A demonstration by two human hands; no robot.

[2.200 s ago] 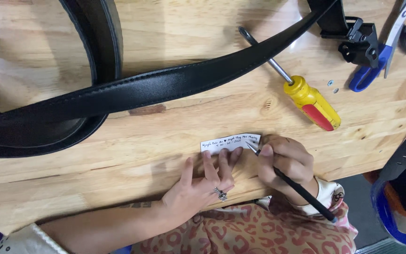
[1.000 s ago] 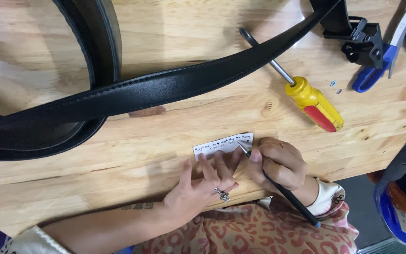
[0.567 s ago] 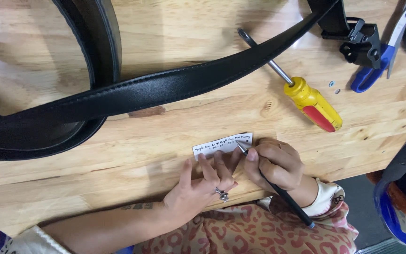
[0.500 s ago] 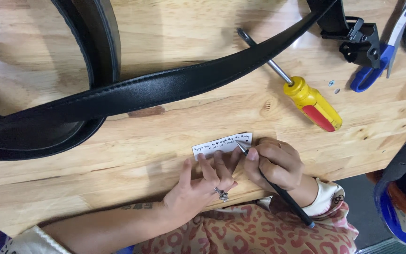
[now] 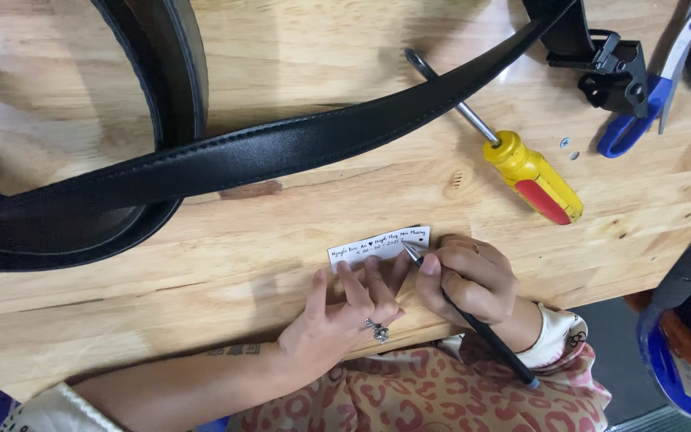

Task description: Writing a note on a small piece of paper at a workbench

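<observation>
while the left hand (image 5: 337, 324) lies flat on a pale wooden table (image 5: 201, 288) with its fingers spread and stretched forward, their tips press down on the near edge of a small white paper slip (image 5: 379, 246), which seems meant to keep the slip from sliding under the pen; the slip sits close to the table's near edge, just in front of the person's body, and carries two short lines of handwriting; a ring shows on one finger of this hand; the right hand (image 5: 467, 278) is curled closed around a slim black pen (image 5: 473, 320), thumb and first fingers pinching it low near the tip, and the tip touches the right end of the slip; the pen's long barrel slants back toward the person's patterned sleeve, the usual angle for writing; both hands sit side by side, almost touching, so that one steadies what the other marks

beyond the hands, well apart from the slip, a long black leather belt (image 5: 281, 152) crosses the table from the left edge up toward the top right, with more of it looped in a curve at the upper left; a screwdriver with a yellow and red handle (image 5: 531, 176) lies angled on the table right of centre, its metal shaft passing under the belt; near the top right corner sit a black belt buckle (image 5: 613, 72) and scissors with blue handles (image 5: 649, 104), plus two tiny screws (image 5: 568, 148) on the wood between them and the screwdriver
</observation>
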